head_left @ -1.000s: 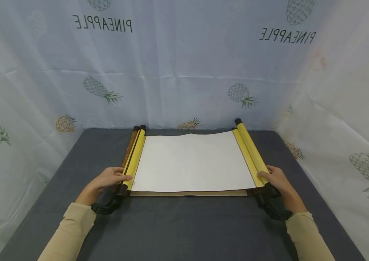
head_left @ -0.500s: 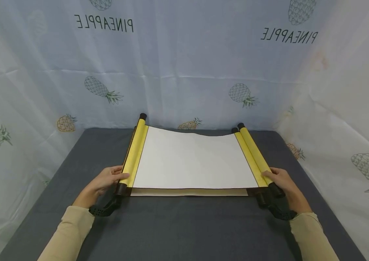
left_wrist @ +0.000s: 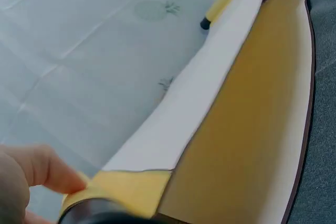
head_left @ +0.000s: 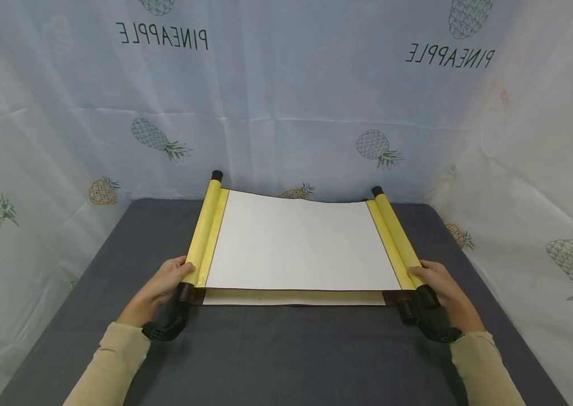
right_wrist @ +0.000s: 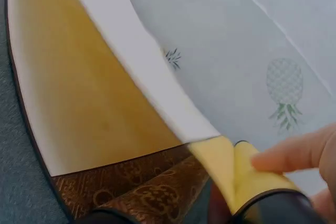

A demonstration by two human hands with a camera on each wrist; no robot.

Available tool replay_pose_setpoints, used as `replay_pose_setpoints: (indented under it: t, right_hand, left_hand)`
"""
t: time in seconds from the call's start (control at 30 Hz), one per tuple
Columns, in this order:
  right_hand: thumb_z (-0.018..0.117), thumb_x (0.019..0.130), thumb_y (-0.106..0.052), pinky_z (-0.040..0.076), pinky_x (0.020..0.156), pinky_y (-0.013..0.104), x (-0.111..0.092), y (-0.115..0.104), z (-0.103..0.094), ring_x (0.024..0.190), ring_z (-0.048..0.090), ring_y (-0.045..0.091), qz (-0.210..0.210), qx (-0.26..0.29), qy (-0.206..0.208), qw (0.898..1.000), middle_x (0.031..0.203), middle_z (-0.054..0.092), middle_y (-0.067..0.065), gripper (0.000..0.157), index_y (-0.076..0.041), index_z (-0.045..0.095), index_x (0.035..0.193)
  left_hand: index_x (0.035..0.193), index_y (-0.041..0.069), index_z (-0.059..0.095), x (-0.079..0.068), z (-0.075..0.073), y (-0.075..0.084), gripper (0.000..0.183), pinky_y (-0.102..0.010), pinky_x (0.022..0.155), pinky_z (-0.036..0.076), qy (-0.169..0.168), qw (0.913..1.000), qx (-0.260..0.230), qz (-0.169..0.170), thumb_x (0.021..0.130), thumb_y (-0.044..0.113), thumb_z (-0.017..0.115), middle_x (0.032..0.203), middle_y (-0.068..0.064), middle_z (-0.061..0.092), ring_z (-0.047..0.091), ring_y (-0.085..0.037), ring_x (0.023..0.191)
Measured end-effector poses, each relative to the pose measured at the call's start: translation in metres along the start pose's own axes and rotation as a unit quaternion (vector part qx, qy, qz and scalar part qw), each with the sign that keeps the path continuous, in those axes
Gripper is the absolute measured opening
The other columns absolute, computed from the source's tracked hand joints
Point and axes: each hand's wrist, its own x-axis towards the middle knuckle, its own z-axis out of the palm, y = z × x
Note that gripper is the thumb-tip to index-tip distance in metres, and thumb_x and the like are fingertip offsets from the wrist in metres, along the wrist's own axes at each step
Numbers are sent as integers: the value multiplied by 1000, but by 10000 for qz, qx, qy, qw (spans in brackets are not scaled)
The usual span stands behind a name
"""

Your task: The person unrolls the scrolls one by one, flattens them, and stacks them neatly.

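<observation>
A hanging scroll with blank white paper and yellow borders is spread between my hands, raised over a second scroll. My left hand grips its left yellow roller near the black knob, thumb on top. On the other side, my right hand holds the right yellow roller the same way. Beneath lies the second scroll, its near strip of pale paper showing. Its brown patterned border and roll show in the right wrist view; most of it is hidden under the yellow scroll.
Both scrolls are over a table with a dark grey cloth. Behind it hangs a pale curtain printed with pineapples, which continues along both sides. Black straps with mounts sit on the wrists.
The yellow scroll has risen off the brown one, its left end first and then its right. The gap between their near edges has widened, and the brown roll at the left has gone from sight.
</observation>
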Motion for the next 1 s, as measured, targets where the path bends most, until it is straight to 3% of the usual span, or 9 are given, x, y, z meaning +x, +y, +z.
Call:
replay_pose_setpoints:
  t: [0.07,0.13,0.2,0.27,0.37,0.43,0.57,0.77,1.0]
  right_hand:
    - [39,103,-27,52,89,37,0,0,2,114,53,39,-8,-19,182,9998,137,38,40,64,19,22,144]
    - [43,101,-27,52,83,26,1,0,4,101,60,21,-26,-35,383,9993,130,47,36,64,18,27,144]
    - [49,99,-30,52,74,20,2,0,6,86,59,4,-51,3,579,9983,119,58,25,65,15,32,143]
    - [55,96,-32,53,70,17,3,-1,7,76,56,-6,-88,86,719,9973,111,62,15,68,13,34,143]
    - [61,93,-37,53,71,17,3,-2,9,75,57,-7,-107,95,787,9968,112,63,12,75,10,34,144]
    - [61,93,-38,52,71,17,2,-4,10,76,56,-7,-82,17,808,9967,116,62,20,75,10,34,145]
    - [57,95,-39,52,72,18,0,-4,13,77,55,-7,-4,-97,810,9967,130,53,32,73,10,34,144]
    - [53,97,-37,51,69,17,0,-7,19,75,55,-6,81,-153,868,9961,133,51,36,69,13,37,141]
    - [54,97,-32,50,69,18,1,-14,31,73,55,-5,57,-43,993,9950,127,56,35,64,14,41,138]
  left_hand:
    - [136,-16,33,0,1,1,49,-26,70,48,212,9995,-111,-211,98,14,31,103,-21,56,55,-16,82]
    - [112,-9,46,1,3,3,32,-24,59,40,480,9979,-186,-386,96,15,31,81,-5,47,41,-8,63]
    - [109,-8,46,0,5,3,32,-24,56,39,671,9965,-155,-477,97,17,32,78,-2,44,38,-8,58]
    - [112,-10,48,0,6,3,37,-25,60,42,862,9950,60,-499,99,22,36,84,-9,50,46,-12,65]
    - [139,-12,37,-1,8,1,60,-27,73,49,1058,9922,386,-533,98,30,48,114,-23,55,58,-22,93]
    - [143,-11,34,-2,7,1,66,-27,79,49,1120,9908,517,-557,97,33,54,126,-27,52,57,-26,105]
    - [144,-8,34,-4,3,1,67,-27,79,48,1103,9905,583,-576,97,35,53,122,-24,55,56,-24,103]
    - [148,-5,31,-8,-3,-3,70,-35,88,47,1145,9899,530,-651,98,40,50,131,-26,49,51,-30,114]
    - [147,-5,34,-12,-6,-12,71,-15,70,49,1756,9817,559,-477,94,35,58,132,-28,51,56,1,82]
